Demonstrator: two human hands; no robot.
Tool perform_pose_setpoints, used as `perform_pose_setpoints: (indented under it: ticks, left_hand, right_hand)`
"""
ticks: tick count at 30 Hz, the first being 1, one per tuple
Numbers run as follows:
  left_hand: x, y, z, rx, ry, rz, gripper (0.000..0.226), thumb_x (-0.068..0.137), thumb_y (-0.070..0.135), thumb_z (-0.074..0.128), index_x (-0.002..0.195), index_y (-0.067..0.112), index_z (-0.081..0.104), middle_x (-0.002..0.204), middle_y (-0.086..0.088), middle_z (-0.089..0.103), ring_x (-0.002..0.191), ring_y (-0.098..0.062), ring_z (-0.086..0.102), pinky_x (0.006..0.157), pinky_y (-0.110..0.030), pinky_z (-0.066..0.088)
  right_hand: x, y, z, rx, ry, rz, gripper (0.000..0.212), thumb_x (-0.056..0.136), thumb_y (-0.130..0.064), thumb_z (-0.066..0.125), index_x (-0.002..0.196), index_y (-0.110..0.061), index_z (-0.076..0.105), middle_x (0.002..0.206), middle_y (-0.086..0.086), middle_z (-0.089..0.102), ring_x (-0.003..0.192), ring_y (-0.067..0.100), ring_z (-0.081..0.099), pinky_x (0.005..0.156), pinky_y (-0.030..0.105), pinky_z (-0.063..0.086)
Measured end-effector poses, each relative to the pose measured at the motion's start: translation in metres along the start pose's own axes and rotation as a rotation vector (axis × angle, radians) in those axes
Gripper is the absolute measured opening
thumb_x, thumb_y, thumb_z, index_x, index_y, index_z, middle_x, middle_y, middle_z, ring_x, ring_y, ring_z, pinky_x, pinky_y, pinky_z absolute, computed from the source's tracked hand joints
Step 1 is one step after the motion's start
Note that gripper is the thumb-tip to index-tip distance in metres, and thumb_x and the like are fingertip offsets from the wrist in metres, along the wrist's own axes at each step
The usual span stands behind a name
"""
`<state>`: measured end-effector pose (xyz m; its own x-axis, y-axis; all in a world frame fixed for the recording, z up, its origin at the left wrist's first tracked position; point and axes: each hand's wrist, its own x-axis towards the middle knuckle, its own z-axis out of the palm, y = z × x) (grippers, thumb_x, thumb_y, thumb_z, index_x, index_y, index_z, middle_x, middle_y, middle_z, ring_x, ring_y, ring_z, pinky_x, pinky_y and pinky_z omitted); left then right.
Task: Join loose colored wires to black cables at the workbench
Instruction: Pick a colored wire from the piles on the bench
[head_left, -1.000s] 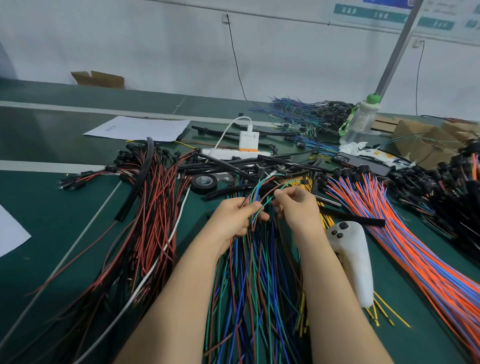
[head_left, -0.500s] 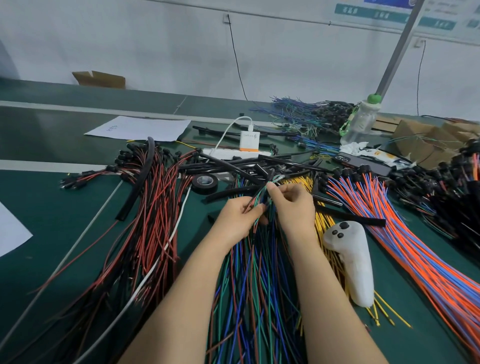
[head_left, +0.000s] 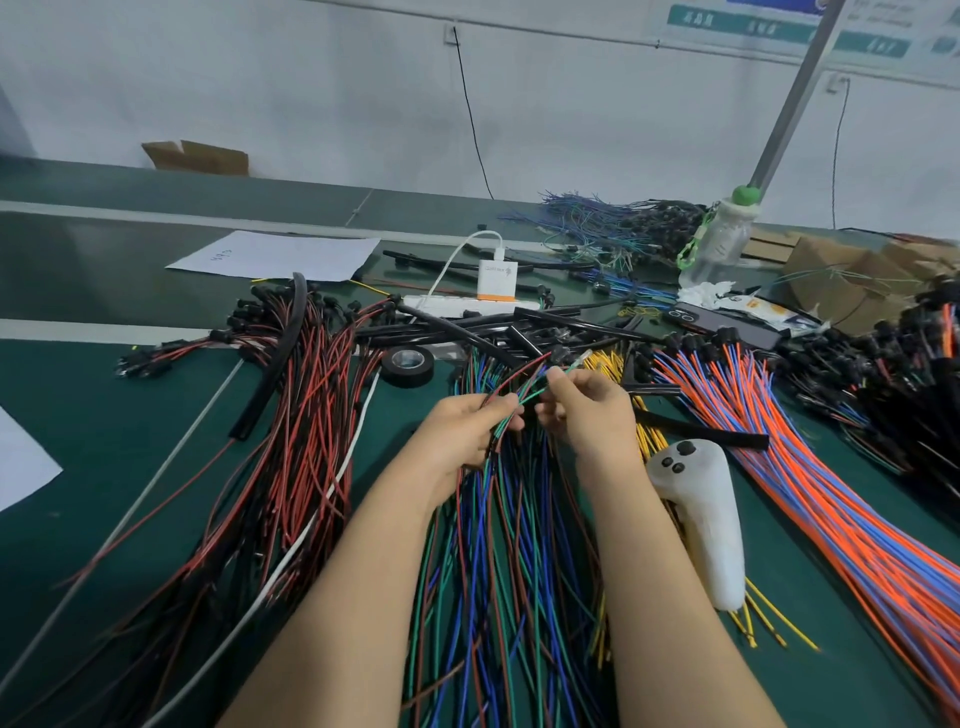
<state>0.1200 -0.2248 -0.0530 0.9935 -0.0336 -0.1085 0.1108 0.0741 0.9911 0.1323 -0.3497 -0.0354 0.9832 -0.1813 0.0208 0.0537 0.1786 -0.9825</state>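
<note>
Above the mixed wire bundle (head_left: 498, 545) on the green workbench (head_left: 104, 426), left hand (head_left: 462, 431) grips several colored wires (head_left: 524, 391); right hand (head_left: 589, 410) pinches their upper ends. Black cables (head_left: 457, 332) lie just beyond.

Loose colored wires (head_left: 493, 561), blue, green, red, lie fanned mid-bench. Few strands (head_left: 527, 389) lifted off pile. Black cables (head_left: 545, 314) crisscross just behind.

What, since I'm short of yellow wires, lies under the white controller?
Yellow wires run beneath the white controller, ends poking out below it. How many it covers is hidden by its body.
</note>
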Motion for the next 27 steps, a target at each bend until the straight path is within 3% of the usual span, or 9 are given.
perform_pose_setpoints:
  ticks: [5, 10, 15, 19, 21, 27]
  left_hand:
    - [-0.001, 0.004, 0.0, -0.026, 0.057, -0.05, 0.02, 0.091, 0.023, 0.061, 0.073, 0.017, 0.067, 0.055, 0.011, 0.063, 0.037, 0.001, 0.046, 0.034, -0.012, 0.028]
    - [-0.004, 0.005, 0.001, -0.019, 0.083, -0.028, 0.028, 0.091, 0.019, 0.059, 0.064, 0.014, 0.063, 0.046, 0.011, 0.056, 0.033, 0.0, 0.035, 0.033, -0.013, 0.024]
    - [-0.003, 0.004, 0.003, 0.061, 0.064, 0.021, 0.031, 0.091, 0.022, 0.058, 0.061, 0.017, 0.063, 0.046, 0.015, 0.055, 0.032, 0.001, 0.035, 0.034, -0.01, 0.023]
    - [-0.003, 0.001, 0.001, 0.056, 0.02, 0.039, 0.025, 0.093, 0.023, 0.058, 0.069, 0.016, 0.064, 0.047, 0.014, 0.053, 0.033, 0.0, 0.03, 0.035, -0.012, 0.021]
    - [-0.003, 0.0, 0.002, 0.04, -0.009, 0.051, 0.022, 0.094, 0.021, 0.057, 0.075, 0.013, 0.064, 0.049, 0.012, 0.054, 0.035, -0.001, 0.026, 0.036, -0.013, 0.019]
    - [-0.005, 0.001, 0.002, 0.116, -0.008, 0.081, 0.02, 0.094, 0.021, 0.055, 0.076, 0.015, 0.063, 0.043, 0.014, 0.052, 0.033, -0.001, 0.028, 0.036, -0.012, 0.021]
  right_hand:
    - [0.0, 0.001, -0.004, 0.047, -0.06, 0.008, 0.016, 0.097, -0.013, 0.053, 0.082, -0.008, 0.054, 0.065, 0.003, 0.058, 0.049, 0.006, 0.056, 0.052, 0.016, 0.05]
    - [0.002, 0.003, -0.002, -0.083, -0.03, -0.113, 0.02, 0.098, -0.01, 0.051, 0.078, -0.01, 0.054, 0.064, 0.003, 0.056, 0.046, 0.004, 0.056, 0.05, 0.016, 0.048]
    - [0.005, 0.01, -0.002, -0.192, 0.079, -0.086, 0.018, 0.096, -0.016, 0.055, 0.078, -0.013, 0.055, 0.065, 0.001, 0.059, 0.049, 0.005, 0.057, 0.053, 0.018, 0.048]
    - [0.007, 0.014, -0.002, -0.425, 0.173, -0.094, 0.015, 0.088, -0.018, 0.066, 0.091, -0.016, 0.051, 0.073, 0.0, 0.058, 0.061, 0.012, 0.053, 0.069, 0.031, 0.046]
    - [0.006, 0.013, -0.001, -0.412, 0.154, -0.105, 0.009, 0.089, -0.015, 0.063, 0.087, -0.018, 0.055, 0.073, -0.004, 0.056, 0.064, 0.01, 0.051, 0.07, 0.031, 0.044]
    - [0.0, 0.006, 0.0, -0.231, 0.036, 0.053, 0.019, 0.09, -0.026, 0.065, 0.073, -0.018, 0.064, 0.044, -0.014, 0.049, 0.052, 0.005, 0.041, 0.055, 0.021, 0.033]
